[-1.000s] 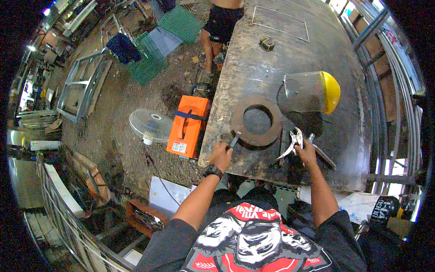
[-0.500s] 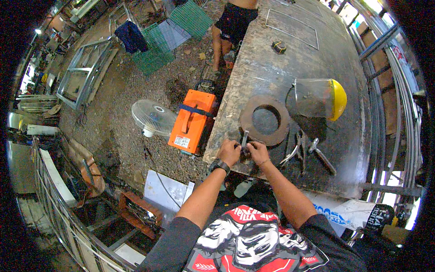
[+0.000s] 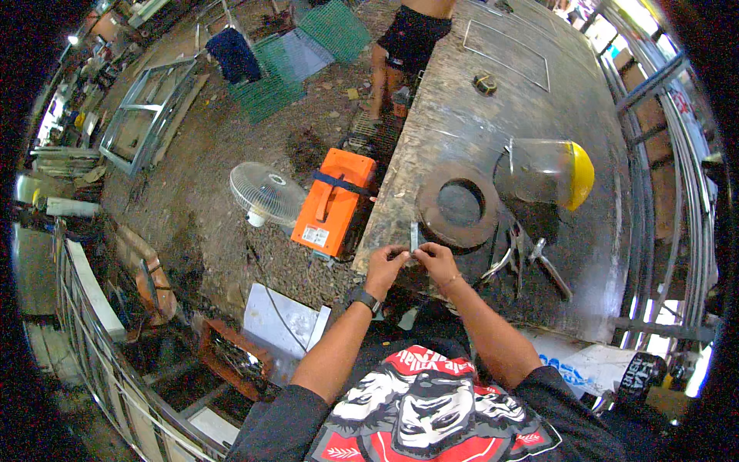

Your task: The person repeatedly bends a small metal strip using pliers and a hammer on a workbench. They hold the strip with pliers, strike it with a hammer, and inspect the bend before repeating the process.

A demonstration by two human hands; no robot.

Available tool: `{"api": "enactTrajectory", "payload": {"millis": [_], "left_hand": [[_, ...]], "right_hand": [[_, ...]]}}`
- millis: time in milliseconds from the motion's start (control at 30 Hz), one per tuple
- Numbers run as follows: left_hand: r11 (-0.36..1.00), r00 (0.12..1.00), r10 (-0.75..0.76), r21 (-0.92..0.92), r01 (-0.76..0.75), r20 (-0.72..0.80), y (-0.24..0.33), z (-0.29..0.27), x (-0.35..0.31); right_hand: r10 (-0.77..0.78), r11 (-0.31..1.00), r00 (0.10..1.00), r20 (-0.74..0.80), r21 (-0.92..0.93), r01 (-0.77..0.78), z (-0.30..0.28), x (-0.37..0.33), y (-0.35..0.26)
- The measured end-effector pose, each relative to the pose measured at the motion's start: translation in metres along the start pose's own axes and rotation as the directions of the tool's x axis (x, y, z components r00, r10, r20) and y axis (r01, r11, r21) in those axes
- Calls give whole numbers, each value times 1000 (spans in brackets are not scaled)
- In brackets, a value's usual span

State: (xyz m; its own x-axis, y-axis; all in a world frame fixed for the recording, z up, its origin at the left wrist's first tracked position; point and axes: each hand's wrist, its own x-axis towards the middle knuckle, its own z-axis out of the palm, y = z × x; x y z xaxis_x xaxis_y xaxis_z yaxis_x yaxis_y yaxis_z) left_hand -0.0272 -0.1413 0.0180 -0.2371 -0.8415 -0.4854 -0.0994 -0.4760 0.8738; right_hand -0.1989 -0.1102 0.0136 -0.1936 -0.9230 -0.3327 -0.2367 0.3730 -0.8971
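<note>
Near the bench's front left edge, a short, narrow grey metal strip (image 3: 414,236) stands up between my hands, its lower end at my fingertips. My left hand (image 3: 387,266), with a dark watch on the wrist, is closed in a pinch on the strip's left side. Opposite it, my right hand (image 3: 437,263) pinches the same lower end. Just beyond lies a thick rusty metal ring (image 3: 428,212). Locking pliers (image 3: 506,250) and a hammer (image 3: 551,269) rest to the right of my right hand.
The worn bench top (image 3: 554,115) carries a face shield (image 3: 579,177) with a yellow brow, a tape measure (image 3: 484,83) and a thin rectangular frame (image 3: 508,54). Left of it are an orange case (image 3: 332,204) and a fan (image 3: 265,194). Another person (image 3: 408,38) is at the far edge.
The whole view has shifted a little, so the bench things sit slightly further right. My fingers have turned inward and stay together on the metal strip, which now shows more upright.
</note>
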Motion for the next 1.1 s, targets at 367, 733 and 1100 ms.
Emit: {"api": "enactTrajectory", "payload": {"millis": [367,733,1100], "left_hand": [[922,894,239,378,-86,-379,-45,-27,-41],[879,888,257,473,-52,-381,-60,22,-55],[928,784,272,369,-59,-559,-78,30,-71]], "right_hand": [[-562,517,782,270,-623,587,-7,5,10],[-125,963,992,-10,-240,119,14,-28,32],[-368,775,894,255,-446,447,22,-8,17]]}}
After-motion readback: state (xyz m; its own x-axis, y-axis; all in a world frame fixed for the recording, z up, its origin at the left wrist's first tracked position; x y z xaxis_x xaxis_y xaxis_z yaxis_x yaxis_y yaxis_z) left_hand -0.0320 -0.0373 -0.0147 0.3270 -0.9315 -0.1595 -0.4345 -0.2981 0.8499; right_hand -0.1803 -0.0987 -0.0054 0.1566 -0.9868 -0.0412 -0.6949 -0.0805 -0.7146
